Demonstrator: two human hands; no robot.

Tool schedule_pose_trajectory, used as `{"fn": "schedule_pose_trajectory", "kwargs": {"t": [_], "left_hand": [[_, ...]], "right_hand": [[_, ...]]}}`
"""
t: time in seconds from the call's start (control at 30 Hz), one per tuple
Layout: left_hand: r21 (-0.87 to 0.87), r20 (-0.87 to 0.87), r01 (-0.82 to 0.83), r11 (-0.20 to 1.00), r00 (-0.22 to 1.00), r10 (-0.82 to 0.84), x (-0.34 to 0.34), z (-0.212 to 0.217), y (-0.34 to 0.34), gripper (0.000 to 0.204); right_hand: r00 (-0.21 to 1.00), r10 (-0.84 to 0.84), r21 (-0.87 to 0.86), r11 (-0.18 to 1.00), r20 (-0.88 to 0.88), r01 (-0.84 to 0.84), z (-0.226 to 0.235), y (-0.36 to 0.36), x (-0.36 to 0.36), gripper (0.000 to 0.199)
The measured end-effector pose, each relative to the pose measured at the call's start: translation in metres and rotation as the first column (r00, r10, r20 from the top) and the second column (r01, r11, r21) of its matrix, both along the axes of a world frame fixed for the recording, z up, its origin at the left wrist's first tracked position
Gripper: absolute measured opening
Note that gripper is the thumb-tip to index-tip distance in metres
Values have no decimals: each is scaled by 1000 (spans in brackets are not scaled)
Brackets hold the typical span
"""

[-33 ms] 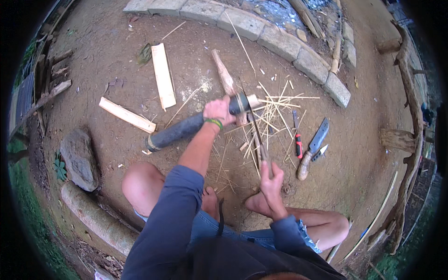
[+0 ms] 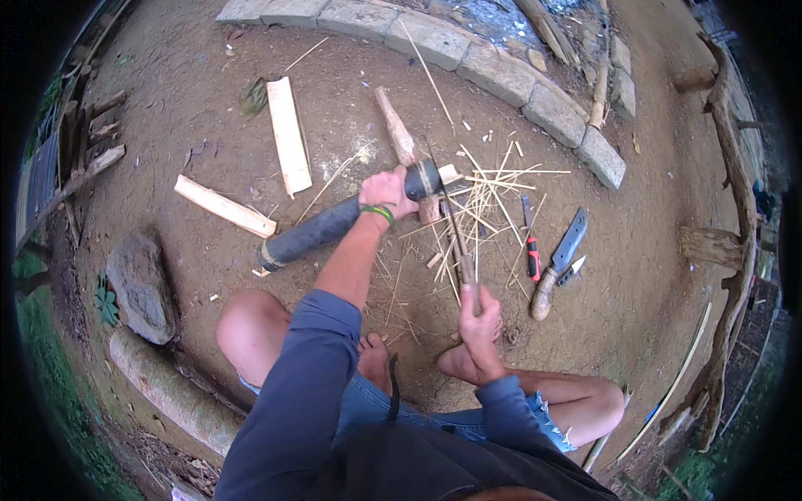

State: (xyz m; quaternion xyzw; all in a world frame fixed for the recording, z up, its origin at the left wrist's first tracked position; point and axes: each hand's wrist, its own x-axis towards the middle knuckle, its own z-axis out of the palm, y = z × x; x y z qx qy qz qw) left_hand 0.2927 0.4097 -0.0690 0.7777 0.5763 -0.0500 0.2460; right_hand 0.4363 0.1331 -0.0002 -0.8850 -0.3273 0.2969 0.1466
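Note:
A thick, dark bamboo tube with pale bands near its ends slants across the dirt in front of me. My left hand is closed over its upper right part, pressing it down on a peeled wooden log. In my right hand is the handle of a saw, fingers wrapped round it. The saw's thin blade runs up past the tube's right end, touching or very close to it; the exact contact is too small to make out. A pale piece of wood shows just beyond that end.
Thin split sticks lie scattered to the right. Beyond them are a red-handled tool, a large knife and a small knife. Two split bamboo pieces lie left. A stone border curves ahead; a rock sits left.
My right hand and the saw have shifted very slightly left and upward. My left hand keeps its hold on the bamboo tube. The whole view has moved a little.

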Motion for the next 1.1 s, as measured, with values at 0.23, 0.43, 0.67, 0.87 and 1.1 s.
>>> {"fn": "schedule_pose_trajectory", "kwargs": {"t": [0.23,0.43,0.67,0.87,1.1], "left_hand": [[-56,37,75,996,997,-73,-15,2,-4,65],[70,40,65,995,997,-68,-3,3,-15,68],[259,151,31,965,986,-73,-22,-24,-17,66],[302,-28,68,951,998,-63,-10,-10,-8,66],[21,32,6,1000,999,-6,-19,-3,12,68]], "right_hand": [[993,33,74,997,-113,-25,43,21,-6,46],[992,-58,68,996,110,50,-22,-21,-2,50],[983,45,125,992,-177,-23,48,42,-1,53],[988,103,226,971,-117,-74,110,103,-8,41],[996,91,501,863,-23,-67,-21,28,-28,30]]}}
